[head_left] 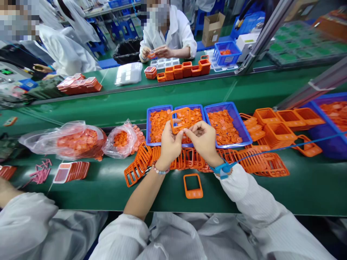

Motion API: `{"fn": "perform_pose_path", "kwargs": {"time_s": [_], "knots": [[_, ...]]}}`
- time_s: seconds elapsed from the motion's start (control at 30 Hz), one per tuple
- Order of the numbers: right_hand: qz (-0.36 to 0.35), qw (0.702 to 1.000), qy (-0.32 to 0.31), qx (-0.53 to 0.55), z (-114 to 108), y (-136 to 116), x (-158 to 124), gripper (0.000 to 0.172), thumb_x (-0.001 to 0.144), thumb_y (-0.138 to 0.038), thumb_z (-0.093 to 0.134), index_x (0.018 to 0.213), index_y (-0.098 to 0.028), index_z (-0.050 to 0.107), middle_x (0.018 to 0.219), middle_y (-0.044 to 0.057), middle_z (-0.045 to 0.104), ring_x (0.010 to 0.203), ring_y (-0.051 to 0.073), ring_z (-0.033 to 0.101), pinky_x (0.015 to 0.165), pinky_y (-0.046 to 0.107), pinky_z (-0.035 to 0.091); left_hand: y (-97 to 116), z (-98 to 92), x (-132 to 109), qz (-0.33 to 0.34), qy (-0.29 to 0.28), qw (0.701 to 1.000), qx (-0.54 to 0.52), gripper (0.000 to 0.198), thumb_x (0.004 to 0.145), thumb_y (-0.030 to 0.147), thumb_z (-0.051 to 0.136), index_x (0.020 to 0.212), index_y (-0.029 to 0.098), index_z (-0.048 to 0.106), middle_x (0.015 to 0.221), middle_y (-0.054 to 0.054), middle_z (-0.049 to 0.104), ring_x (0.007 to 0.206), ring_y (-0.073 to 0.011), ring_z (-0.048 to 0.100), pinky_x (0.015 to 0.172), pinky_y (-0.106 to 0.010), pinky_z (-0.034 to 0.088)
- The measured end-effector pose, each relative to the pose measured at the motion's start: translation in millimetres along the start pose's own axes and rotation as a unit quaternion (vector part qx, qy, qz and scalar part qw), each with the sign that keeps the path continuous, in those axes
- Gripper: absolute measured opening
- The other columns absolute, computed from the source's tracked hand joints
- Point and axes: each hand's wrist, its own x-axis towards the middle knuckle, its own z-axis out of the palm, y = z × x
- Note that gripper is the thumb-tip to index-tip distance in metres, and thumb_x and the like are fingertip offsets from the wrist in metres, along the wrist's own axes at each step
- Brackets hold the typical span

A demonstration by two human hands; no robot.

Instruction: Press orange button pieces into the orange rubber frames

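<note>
My left hand (pixel 171 143) is closed on an orange plastic frame (pixel 173 127), held up over the blue trays. My right hand (pixel 204 140) is beside it, thumb and fingers pinched together near the frame's lower right corner; whatever lies between those fingertips is too small to make out. Behind my hands are a left blue tray (pixel 148 124), a middle blue tray (pixel 199 106) and a right blue tray (pixel 245 131), all filled with small orange parts. A single orange frame (pixel 193 195) lies flat on the green bench in front of me.
Rows of orange frames (pixel 135 164) lean along the trays' front. Stacked frames (pixel 279 135) and a blue bin (pixel 325 133) stand right. Bags of orange parts (pixel 78 141) lie left. A co-worker's sleeve (pixel 24 216) is at lower left; another person (pixel 168 36) sits across.
</note>
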Motion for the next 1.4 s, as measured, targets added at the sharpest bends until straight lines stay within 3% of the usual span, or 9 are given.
{"fn": "perform_pose_path", "kwargs": {"time_s": [0.17,0.37,0.53,0.7,1.03,1.27,1.4], "knots": [[-0.023,0.999,-0.002,-0.023,-4,0,6,0.038,0.069,-0.031,0.084,0.069,-0.022,0.048,0.064,-0.005,0.053,0.054,0.010,0.048,0.052,0.026,0.040,1,-2.7,2,-0.011,0.002,1.000,-0.024,0.034,0.089,0.040,0.070,0.109,0.023,0.049,0.093,-0.001,0.059,0.061,-0.0082,0.059,0.056,-0.022,0.054],[-0.012,0.999,-0.051,0.006,-7,-1,11,0.039,0.072,-0.036,0.081,0.103,-0.020,0.065,0.089,0.003,0.066,0.084,0.019,0.066,0.059,0.028,0.053,9,-3.0,3,-0.017,-0.030,0.997,-0.075,0.041,0.086,0.048,0.073,0.107,0.024,0.047,0.078,0.003,0.059,0.061,-0.0104,0.063,0.057,-0.023,0.055],[-0.041,0.996,-0.073,0.007,-11,-2,13,0.024,0.077,-0.035,0.077,0.094,-0.019,0.070,0.099,0.006,0.066,0.091,0.021,0.066,0.063,0.031,0.057,13,-4.2,1,-0.038,-0.035,0.996,-0.075,0.045,0.085,0.051,0.074,0.110,0.024,0.047,0.076,0.003,0.061,0.063,-0.0121,0.066,0.062,-0.026,0.057],[-0.049,0.993,-0.110,-0.001,-15,-7,16,0.017,0.076,-0.030,0.078,0.082,-0.020,0.066,0.086,0.002,0.065,0.075,0.017,0.062,0.060,0.030,0.052,16,-5.5,-1,-0.021,-0.058,0.997,-0.055,0.047,0.084,0.050,0.075,0.113,0.023,0.050,0.092,-0.002,0.066,0.071,-0.0131,0.068,0.069,-0.028,0.059],[-0.147,0.975,-0.146,-0.079,-15,-17,7,0.009,0.090,-0.029,0.065,0.089,-0.021,0.062,0.089,0.003,0.064,0.080,0.017,0.061,0.065,0.029,0.048,37,-17.9,-3,-0.071,-0.078,0.993,-0.059,0.041,0.082,0.036,0.077,0.109,0.021,0.051,0.085,0.000,0.065,0.059,-0.0084,0.064,0.057,-0.021,0.055],[-0.129,0.977,-0.154,-0.077,-16,-23,4,0.008,0.090,-0.027,0.064,0.094,-0.022,0.061,0.094,0.005,0.067,0.088,0.020,0.065,0.071,0.032,0.053,46,-16.2,-5,-0.072,-0.071,0.994,-0.042,0.030,0.086,0.030,0.073,0.108,0.020,0.055,0.070,0.004,0.062,0.054,-0.0081,0.062,0.049,-0.018,0.049],[-0.055,0.984,-0.169,-0.012,-16,-22,5,0.013,0.090,-0.033,0.065,0.094,-0.021,0.060,0.093,0.004,0.069,0.083,0.019,0.068,0.071,0.032,0.056,42,-13.7,-4,-0.064,-0.074,0.995,-0.030,0.030,0.088,0.037,0.071,0.108,0.020,0.055,0.063,0.005,0.061,0.050,-0.0091,0.062,0.047,-0.018,0.049]]}}
